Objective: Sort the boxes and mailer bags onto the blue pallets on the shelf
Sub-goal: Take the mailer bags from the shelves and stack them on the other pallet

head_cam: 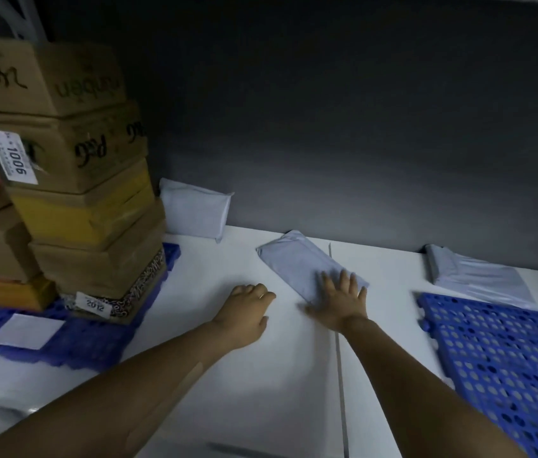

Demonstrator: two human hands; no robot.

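Observation:
A grey mailer bag (300, 262) lies at an angle on the white shelf (261, 375), near the middle. My right hand (340, 302) rests flat on its near end, fingers spread. My left hand (248, 312) sits on the bare shelf just left of the bag, fingers curled, holding nothing. Another mailer bag (195, 209) leans against the dark back wall. A third mailer bag (472, 276) lies at the far right, just behind a blue pallet (499, 358). A left blue pallet (89, 342) carries stacked cardboard boxes (89, 180).
The boxes form a tall stack at the left, with labels reading 1006 and 2012. A white label (26, 330) lies on the left pallet. A seam (338, 358) runs front to back across the shelf. The dark wall closes off the rear.

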